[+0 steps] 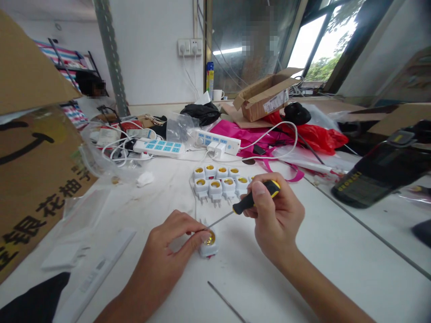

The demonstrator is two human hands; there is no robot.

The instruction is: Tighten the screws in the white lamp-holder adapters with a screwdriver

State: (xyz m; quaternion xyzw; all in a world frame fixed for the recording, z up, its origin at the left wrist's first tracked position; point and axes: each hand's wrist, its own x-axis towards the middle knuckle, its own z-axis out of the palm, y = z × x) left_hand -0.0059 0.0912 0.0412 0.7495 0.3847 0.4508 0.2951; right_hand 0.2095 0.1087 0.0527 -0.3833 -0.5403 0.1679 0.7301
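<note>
The right hand (274, 217) is closed around one black-and-yellow screwdriver (256, 196), and the left hand (168, 246) is pressing on one white plastic socket adapter (208, 247)! At least eight more white adapters (215, 186) sit beyond.

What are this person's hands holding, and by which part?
The right hand grips a screwdriver by its black-and-yellow handle; the left hand holds a white socket adapter at its top edge.

White counter (350, 237), lone socket adapter (208, 247), rows of socket adapters (215, 181), two power strips (159, 148), tangled white cable (116, 144), pink bag (229, 132), cardboard box (266, 98), thin metal rod (226, 301), long white plastic strip (96, 278), crumpled tissue (145, 179)
</note>
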